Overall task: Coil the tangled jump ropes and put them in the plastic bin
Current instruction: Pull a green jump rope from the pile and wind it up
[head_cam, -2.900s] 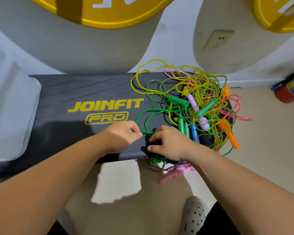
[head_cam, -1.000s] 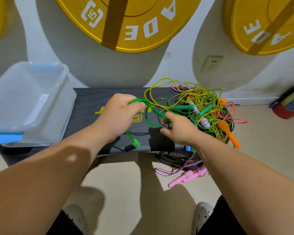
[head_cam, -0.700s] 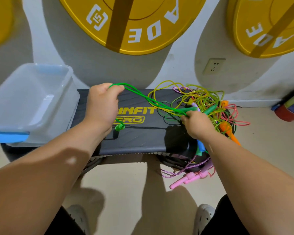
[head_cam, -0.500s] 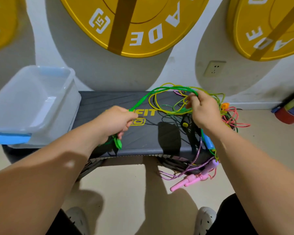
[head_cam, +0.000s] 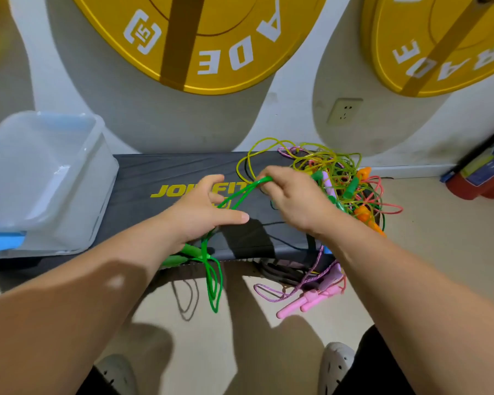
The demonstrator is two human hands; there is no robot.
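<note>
fingers of the left hand (head_cam: 203,215) are spread, yet the green jump rope (head_cam: 241,195) is gripped in its palm, both green handles (head_cam: 180,256) poking out by the wrist and finished loops (head_cam: 213,280) hanging below the edge of the black bench (head_cam: 143,181). a fresh bend of the same cord is pinched at its top by the right hand (head_cam: 294,198) and stretched across toward the left palm, so a coil is judged to be partly wound. just beyond the right hand, the tangled pile of yellow, pink, orange and green ropes (head_cam: 340,178) is heaped on the bench's right end, with a pink-handled rope (head_cam: 311,300) spilling over the front edge toward the floor. the clear plastic bin (head_cam: 40,178) is seen at the left end of the bench, well apart from the pile, and nothing can be made out in it. whether the green cord is fully freed from the heap cannot be told; if it is not, a snag could be tightened, or the pile dragged off the bench, by a hard pull. with the left fingers splayed, the gathered loops could slip and the coil be undone.
</note>
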